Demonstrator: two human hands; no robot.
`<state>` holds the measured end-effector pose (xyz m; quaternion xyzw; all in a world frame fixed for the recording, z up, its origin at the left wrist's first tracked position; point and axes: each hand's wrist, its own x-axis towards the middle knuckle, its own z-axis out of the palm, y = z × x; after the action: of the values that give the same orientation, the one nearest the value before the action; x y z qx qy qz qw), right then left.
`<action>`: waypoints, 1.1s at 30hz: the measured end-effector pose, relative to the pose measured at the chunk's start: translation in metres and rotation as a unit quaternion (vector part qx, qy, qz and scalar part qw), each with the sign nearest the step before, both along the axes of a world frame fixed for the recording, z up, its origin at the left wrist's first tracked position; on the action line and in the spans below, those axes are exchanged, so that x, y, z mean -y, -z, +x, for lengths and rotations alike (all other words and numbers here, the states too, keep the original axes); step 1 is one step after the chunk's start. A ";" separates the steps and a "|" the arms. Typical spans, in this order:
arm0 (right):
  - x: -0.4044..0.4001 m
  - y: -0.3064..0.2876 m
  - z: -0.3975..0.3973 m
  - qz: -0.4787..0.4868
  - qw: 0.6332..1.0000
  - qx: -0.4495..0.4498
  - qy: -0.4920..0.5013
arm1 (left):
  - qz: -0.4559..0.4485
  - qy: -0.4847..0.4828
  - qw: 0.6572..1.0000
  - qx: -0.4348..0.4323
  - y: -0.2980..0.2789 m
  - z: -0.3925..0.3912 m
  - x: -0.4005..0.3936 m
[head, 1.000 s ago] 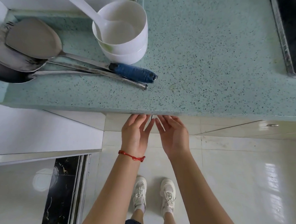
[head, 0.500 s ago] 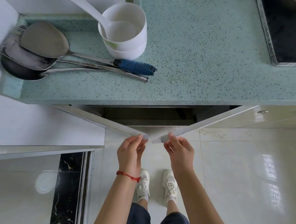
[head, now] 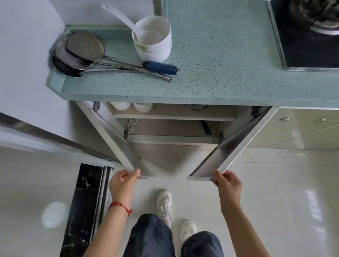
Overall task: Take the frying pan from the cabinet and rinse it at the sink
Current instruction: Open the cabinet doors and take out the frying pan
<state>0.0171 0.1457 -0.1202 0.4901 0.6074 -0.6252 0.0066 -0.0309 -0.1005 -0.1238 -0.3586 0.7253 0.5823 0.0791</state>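
The cabinet under the green speckled counter (head: 210,67) stands open. My left hand (head: 122,184) grips the free edge of the left door (head: 114,139). My right hand (head: 227,184) grips the free edge of the right door (head: 234,144). Inside, a shelf (head: 172,116) carries white bowls (head: 132,106) at the left. A black handle (head: 206,127) pokes out below the shelf at the right; the rest of what it belongs to is hidden. No sink is in view.
On the counter lie metal spatulas and a ladle (head: 86,52), one with a blue-wrapped grip, beside stacked white bowls with a white scoop (head: 152,39). A black stove top (head: 313,32) with a burner sits at the far right. A wall corner and door frame stand left.
Both hands have pulled the two cabinet doors from shut to wide open, moving apart and toward me. The view has backed away and the cabinet's inside has come into sight.
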 end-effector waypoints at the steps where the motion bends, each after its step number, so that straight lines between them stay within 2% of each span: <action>1: -0.004 0.000 0.007 0.003 1.000 -0.004 0.002 | -0.013 0.003 1.000 -0.007 -0.003 0.006 0.006; 6: -0.030 -0.004 0.045 0.050 0.999 -0.014 0.000 | -0.066 -0.007 0.998 -0.020 -0.017 0.032 0.035; 12: -0.059 -0.007 0.083 0.116 0.992 -0.001 0.051 | -0.155 -0.005 0.988 -0.009 -0.021 0.052 0.070; 16: -0.074 -0.007 0.104 0.119 0.989 0.010 0.086 | -0.186 -0.010 0.982 -0.009 -0.026 0.060 0.086; 22: -0.085 -0.002 0.121 0.118 0.982 0.009 0.148 | -0.256 0.036 0.966 -0.021 -0.035 0.067 0.097; 25: -0.065 -0.014 0.128 0.146 0.978 0.025 0.146 | -0.339 0.087 0.935 -0.060 -0.040 0.077 0.093; 27: -0.041 -0.028 0.130 0.175 0.977 0.038 0.115 | -0.365 0.169 0.910 -0.098 -0.042 0.086 0.085; 30: 0.000 -0.039 0.134 0.224 0.974 0.019 -0.020 | -0.390 0.324 0.851 -0.139 -0.039 0.100 0.071; 33: 0.025 -0.035 0.136 0.309 0.933 0.009 -0.184 | -0.420 0.431 0.790 -0.118 -0.038 0.103 0.060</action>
<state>0.1530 0.1209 -0.0850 0.3528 0.8501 -0.3902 -0.0246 0.0722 -0.1601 -0.0854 0.0646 0.9814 0.1631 0.0773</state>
